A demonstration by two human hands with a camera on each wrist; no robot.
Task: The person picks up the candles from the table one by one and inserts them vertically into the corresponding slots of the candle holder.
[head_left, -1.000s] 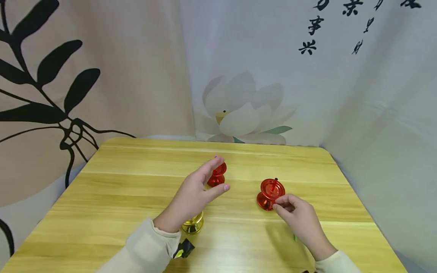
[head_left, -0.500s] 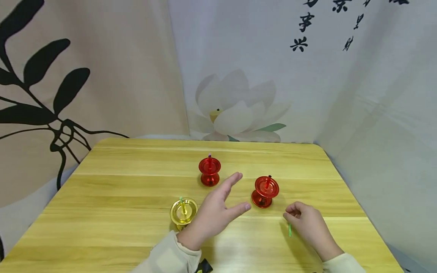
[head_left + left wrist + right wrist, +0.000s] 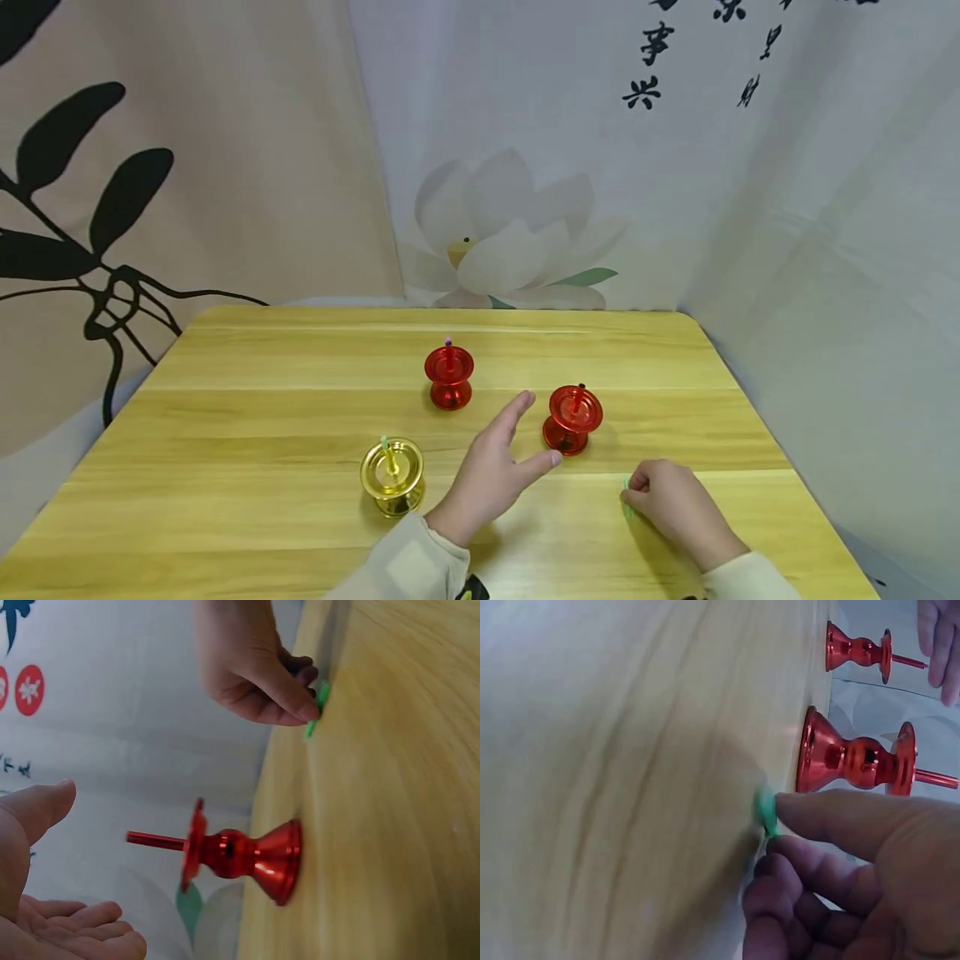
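My right hand is low over the right side of the table. Thumb and finger pinch a thin green stick close to the wood. In the left wrist view, both ends of the green stick show past the fingertips. My left hand hovers with fingers extended and thumb spread, holding nothing. Its thumb tip overlaps the area just below a red candle holder, whose upright red spike ends in a dark tip. Another red candle holder, purple-tipped, stands farther back. A gold candle holder with a green-tipped spike stands left of my left hand.
All the holders stand upright on a light wooden table. A printed curtain with leaves, a lotus and black characters hangs behind the far edge. The left sleeve passes close to the gold holder.
My right hand has drawn away from the right red holder, down to the green stick, and now pinches it. My left hand has moved right, uncovering the back red and gold holders.
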